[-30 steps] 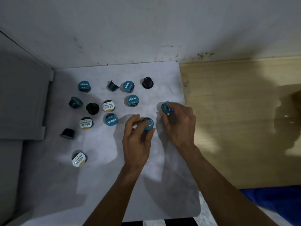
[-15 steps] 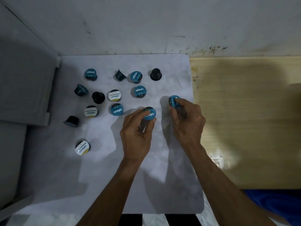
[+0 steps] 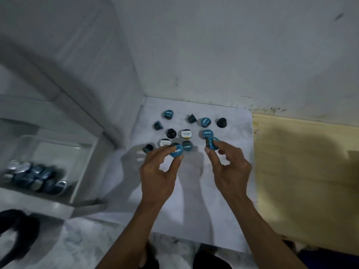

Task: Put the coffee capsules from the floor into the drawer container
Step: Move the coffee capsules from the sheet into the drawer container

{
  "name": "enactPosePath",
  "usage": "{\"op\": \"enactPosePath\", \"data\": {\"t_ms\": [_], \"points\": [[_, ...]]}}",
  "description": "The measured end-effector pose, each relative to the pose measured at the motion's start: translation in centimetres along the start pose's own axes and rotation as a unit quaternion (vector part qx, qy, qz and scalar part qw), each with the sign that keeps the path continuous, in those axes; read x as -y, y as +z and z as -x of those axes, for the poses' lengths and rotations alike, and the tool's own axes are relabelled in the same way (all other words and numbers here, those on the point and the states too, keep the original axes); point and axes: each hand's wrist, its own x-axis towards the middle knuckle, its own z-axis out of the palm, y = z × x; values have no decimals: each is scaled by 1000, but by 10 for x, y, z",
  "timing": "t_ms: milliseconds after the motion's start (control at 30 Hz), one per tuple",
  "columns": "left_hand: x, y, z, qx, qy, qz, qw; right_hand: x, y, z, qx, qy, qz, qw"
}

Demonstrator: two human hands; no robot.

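Note:
My left hand (image 3: 157,171) pinches a blue-lidded coffee capsule (image 3: 176,150) between thumb and fingers, lifted off the floor. My right hand (image 3: 229,167) grips another blue capsule (image 3: 212,143) the same way. Beyond both hands, several capsules lie on the white sheet (image 3: 194,200): blue-lidded ones (image 3: 207,133), white-lidded ones (image 3: 186,133) and dark ones on their sides or upside down (image 3: 221,122). At the left stands the open clear drawer container (image 3: 83,164) with several capsules (image 3: 37,177) inside, blurred.
A white cabinet side (image 3: 108,94) rises left of the sheet, above the drawer. A white wall (image 3: 233,55) runs behind. Bare wooden floor (image 3: 301,181) lies to the right. A dark object (image 3: 17,230) sits at the bottom left.
Both hands have lifted their blue capsules off the sheet. The view has swung left and up, bringing the drawer container into sight.

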Motion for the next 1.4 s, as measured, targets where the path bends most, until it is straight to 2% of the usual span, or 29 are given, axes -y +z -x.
{"op": "enactPosePath", "data": {"t_ms": [200, 433, 567, 667, 833, 1067, 1267, 1400], "points": [[4, -111, -15, -8, 40, -1, 999, 83, 36, 40, 16, -9, -23, 1000], [44, -264, -33, 3, 77, -45, 996, 175, 104, 108, 25, 16, -56, 998], [72, -336, -45, 25, 60, -70, 995, 215, 145, 134, 45, -1, -43, 998], [91, -372, -61, 38, 12, -88, 995, 237, 171, 146, 80, 3, -48, 996], [114, -396, -93, 69, -53, -62, 994, 259, 211, 139, 140, 23, -49, 989], [151, -392, -133, 161, -73, -130, 976, 258, 268, 122, 231, 32, 12, 972], [190, -373, -159, 232, -83, -144, 958, 242, 302, 120, 320, 59, 90, 941], [206, -359, -170, 307, -81, -150, 936, 229, 321, 120, 377, 76, 128, 914]]}}
